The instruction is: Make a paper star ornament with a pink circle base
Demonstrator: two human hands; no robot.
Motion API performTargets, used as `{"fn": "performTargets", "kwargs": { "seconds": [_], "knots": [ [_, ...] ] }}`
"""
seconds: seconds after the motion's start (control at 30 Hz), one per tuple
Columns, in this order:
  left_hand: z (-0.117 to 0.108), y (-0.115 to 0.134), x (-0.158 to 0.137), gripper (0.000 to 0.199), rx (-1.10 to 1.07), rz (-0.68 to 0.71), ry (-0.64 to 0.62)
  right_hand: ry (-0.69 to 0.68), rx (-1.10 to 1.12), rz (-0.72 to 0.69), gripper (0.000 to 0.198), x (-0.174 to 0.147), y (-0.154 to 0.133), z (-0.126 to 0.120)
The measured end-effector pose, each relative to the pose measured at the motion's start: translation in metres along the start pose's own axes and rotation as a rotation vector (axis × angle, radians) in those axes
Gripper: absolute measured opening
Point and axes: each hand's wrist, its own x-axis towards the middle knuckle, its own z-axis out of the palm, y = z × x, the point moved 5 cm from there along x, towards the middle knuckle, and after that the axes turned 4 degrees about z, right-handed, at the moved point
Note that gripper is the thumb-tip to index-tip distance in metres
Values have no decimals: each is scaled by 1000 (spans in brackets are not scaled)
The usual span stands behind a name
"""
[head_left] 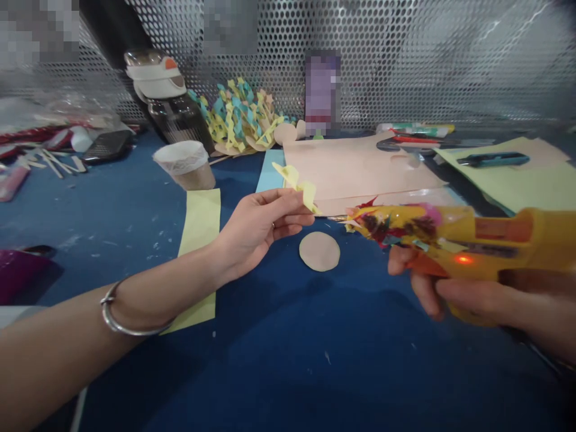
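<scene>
My left hand (265, 225) pinches a folded yellow paper strip (294, 180) between thumb and fingers, above the blue table. Wrapped round the handle of a yellow hot glue gun (463, 240) is my right hand (486, 300). Coloured paper scraps cling to the gun's front, and a red light glows on its side. Its nozzle points left, close to the lower end of the yellow strip; I cannot tell whether they touch. Below them a small round beige paper disc (319, 252) lies flat on the table. A flat yellow paper strip (200, 222) lies partly under my left forearm.
Beige paper sheets (355, 168) lie behind my hands. At the back stand a dark bottle (173, 108), a paper cup (186, 165) and a cluster of curled paper strips (243, 117). A utility knife (495, 159) rests on yellow-green paper (540, 186) at right. A perforated metal panel (405, 72) closes the back.
</scene>
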Motion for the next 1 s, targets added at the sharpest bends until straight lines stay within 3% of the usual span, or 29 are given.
{"fn": "performTargets", "kwargs": {
  "seconds": [0.07,0.13,0.23,0.43,0.9,1.0],
  "knots": [
    [-1,-1,0,16,-15,-27,17,-108,239,115,21,4,-7,10],
    [-2,-1,1,17,4,-41,38,-105,352,210,25,5,-9,15],
    [-4,-1,3,16,28,-66,53,-31,342,267,33,5,-4,17],
    [-3,-1,4,15,3,-66,29,-25,398,338,46,11,0,25],
    [-1,-1,4,21,3,-34,18,-80,459,369,44,13,1,29],
    [0,-1,3,20,9,-41,10,-31,450,369,47,15,0,29]
  ]
}}
